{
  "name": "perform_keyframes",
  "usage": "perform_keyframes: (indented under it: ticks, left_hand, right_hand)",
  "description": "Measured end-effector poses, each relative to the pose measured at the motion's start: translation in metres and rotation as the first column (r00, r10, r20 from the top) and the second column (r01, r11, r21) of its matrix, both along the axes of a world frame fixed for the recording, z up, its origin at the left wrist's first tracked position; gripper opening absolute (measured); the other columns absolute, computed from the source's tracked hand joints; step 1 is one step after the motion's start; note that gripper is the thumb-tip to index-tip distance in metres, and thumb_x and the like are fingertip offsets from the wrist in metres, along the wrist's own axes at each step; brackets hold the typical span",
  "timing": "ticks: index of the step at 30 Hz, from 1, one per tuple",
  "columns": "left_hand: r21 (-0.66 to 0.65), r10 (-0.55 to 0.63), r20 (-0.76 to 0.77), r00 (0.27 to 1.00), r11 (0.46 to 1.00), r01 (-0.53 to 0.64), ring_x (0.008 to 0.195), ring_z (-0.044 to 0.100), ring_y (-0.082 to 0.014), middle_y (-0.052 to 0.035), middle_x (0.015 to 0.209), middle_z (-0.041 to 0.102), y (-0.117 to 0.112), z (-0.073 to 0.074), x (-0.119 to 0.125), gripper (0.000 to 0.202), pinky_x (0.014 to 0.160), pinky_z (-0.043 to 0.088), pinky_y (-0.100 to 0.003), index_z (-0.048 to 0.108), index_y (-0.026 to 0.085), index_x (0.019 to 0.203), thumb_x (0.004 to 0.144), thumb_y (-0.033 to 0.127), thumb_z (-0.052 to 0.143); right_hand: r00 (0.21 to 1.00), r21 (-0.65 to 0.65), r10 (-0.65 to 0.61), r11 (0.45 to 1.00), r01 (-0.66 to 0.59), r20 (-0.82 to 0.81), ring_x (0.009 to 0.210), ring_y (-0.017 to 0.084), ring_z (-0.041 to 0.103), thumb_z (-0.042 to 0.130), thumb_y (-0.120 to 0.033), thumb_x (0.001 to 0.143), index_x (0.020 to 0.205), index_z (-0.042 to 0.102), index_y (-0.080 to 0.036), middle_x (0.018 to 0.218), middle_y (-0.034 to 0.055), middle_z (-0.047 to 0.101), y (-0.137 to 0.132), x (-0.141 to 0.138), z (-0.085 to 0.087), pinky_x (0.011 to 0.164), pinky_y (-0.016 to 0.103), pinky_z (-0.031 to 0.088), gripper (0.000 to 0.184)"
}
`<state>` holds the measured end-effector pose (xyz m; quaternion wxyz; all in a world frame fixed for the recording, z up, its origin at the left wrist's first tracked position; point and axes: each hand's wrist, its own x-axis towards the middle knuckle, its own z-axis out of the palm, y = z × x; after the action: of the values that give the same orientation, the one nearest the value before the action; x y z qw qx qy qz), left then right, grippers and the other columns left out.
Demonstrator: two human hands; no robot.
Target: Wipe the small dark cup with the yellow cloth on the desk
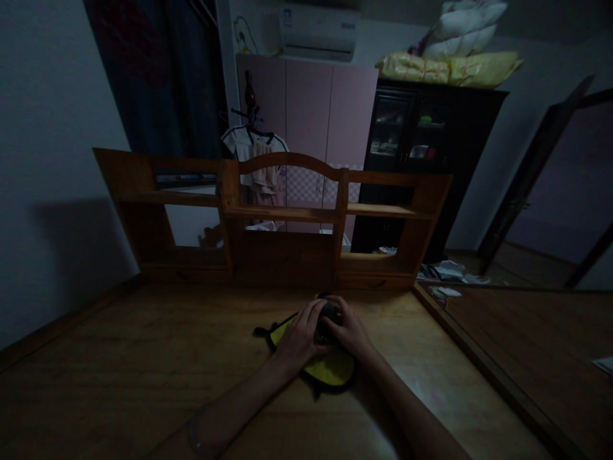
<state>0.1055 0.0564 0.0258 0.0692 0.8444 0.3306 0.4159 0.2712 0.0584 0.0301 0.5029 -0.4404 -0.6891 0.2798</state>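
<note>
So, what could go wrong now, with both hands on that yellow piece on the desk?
1. The room is very dim, so the small dark thing between the left hand and the right hand is hard to see; a finger could slip.
2. The yellow piece lies on the wooden desk and may slide under the hands.

We see from a single head-worn camera, facing forward and down across the desk (119, 370) toward its shelf unit (287, 214). Our left hand (301, 337) and right hand (353, 332) lie close below, low in mid-frame.
</note>
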Motion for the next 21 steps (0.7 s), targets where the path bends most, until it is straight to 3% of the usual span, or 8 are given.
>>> perform_keyframes:
  ticks: [4,10,14,17,21]
  left_hand:
    - [-0.01,0.025,0.031,0.999,1.0,-0.025,0.129,0.044,-0.0297,-0.0103,0.14,0.041,-0.002,0.003,0.0,0.091,0.103,0.046,-0.045,0.03,0.025,0.142,0.064,0.015,0.077]
    - [-0.079,0.049,0.095,0.994,0.996,-0.042,0.133,0.04,-0.0297,-0.0097,0.148,0.029,-0.002,0.003,0.001,0.1,0.107,0.043,-0.045,0.023,0.027,0.146,0.064,0.018,0.08]
    - [-0.101,0.068,0.126,0.99,0.993,-0.055,0.13,0.043,-0.0285,-0.0082,0.143,0.035,-0.001,0.004,0.0,0.096,0.106,0.044,-0.043,0.028,0.028,0.143,0.063,0.019,0.081]
    - [-0.113,0.076,0.13,0.989,0.992,-0.062,0.125,0.048,-0.0273,-0.0078,0.136,0.042,0.0,0.005,0.0,0.088,0.105,0.045,-0.043,0.035,0.027,0.138,0.064,0.021,0.081]
    - [-0.114,0.099,0.166,0.981,0.99,-0.081,0.121,0.05,-0.0269,-0.0083,0.131,0.046,0.002,0.004,0.001,0.083,0.103,0.045,-0.042,0.038,0.025,0.135,0.064,0.025,0.082]
  right_hand:
    - [0.999,0.003,0.023,1.0,-0.023,-0.032,0.089,0.02,0.066,0.062,-0.026,0.081,0.134,0.045,-0.027,0.103,0.0038,0.068,-0.007,-0.002,0.011,0.08,0.032,0.054,0.055]
    - [0.999,0.031,0.025,0.999,-0.026,0.02,0.092,0.021,0.066,0.062,-0.028,0.085,0.129,0.051,-0.029,0.106,0.0025,0.068,-0.006,-0.001,0.012,0.08,0.033,0.053,0.046]
    - [0.998,0.063,-0.003,0.998,-0.001,0.062,0.086,0.02,0.065,0.06,-0.031,0.088,0.128,0.053,-0.03,0.111,0.0027,0.065,-0.005,-0.002,0.012,0.075,0.031,0.052,0.041]
    - [0.994,0.152,-0.053,0.988,0.038,0.098,0.095,0.022,0.062,0.06,-0.032,0.089,0.121,0.06,-0.028,0.115,0.0045,0.062,-0.006,-0.002,0.014,0.079,0.031,0.05,0.033]
    - [0.989,0.182,-0.105,0.98,0.085,0.106,0.09,0.021,0.061,0.057,-0.035,0.091,0.116,0.064,-0.026,0.11,0.0064,0.061,-0.008,-0.003,0.016,0.077,0.03,0.049,0.027]
